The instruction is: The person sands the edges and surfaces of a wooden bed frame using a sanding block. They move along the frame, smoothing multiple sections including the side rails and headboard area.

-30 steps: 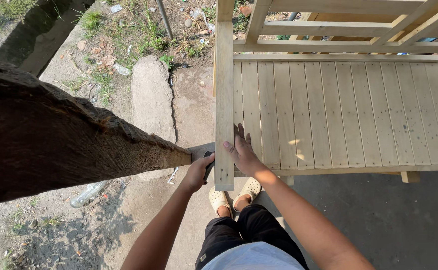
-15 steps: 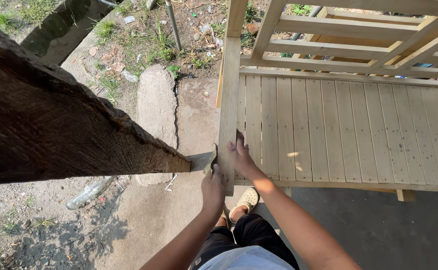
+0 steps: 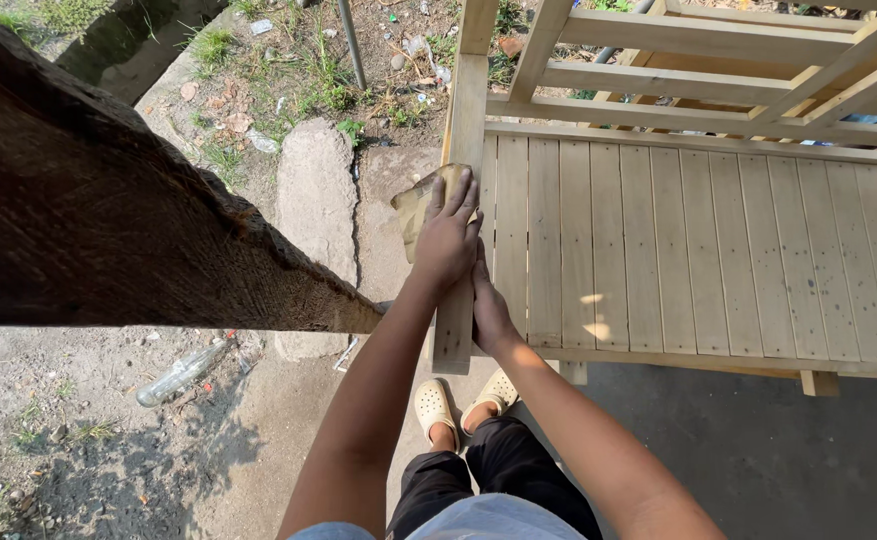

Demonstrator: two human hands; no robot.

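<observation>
A pale wooden slatted platform (image 3: pixel 698 240) stands in front of me, with a thicker rail (image 3: pixel 455 320) along its left edge. My left hand (image 3: pixel 448 238) lies flat on that rail, fingers stretched, pressing a tan sheet of sandpaper (image 3: pixel 413 208) that sticks out past the rail's left side. Just behind it, my right hand (image 3: pixel 490 312) rests on the slats beside the rail and holds nothing. Its fingertips are hidden under my left hand.
A thick rough tree trunk (image 3: pixel 108 220) slants across the left. On the ground lie a flat stone (image 3: pixel 313 200) and a plastic bottle (image 3: pixel 183 372). Wooden back rails (image 3: pixel 708 75) rise behind the platform. My feet in cream clogs (image 3: pixel 438 405) stand at its front corner.
My left hand has slid away from me along the left rail, from the front corner towards the middle, with the sandpaper under it. My right hand stayed near the front edge.
</observation>
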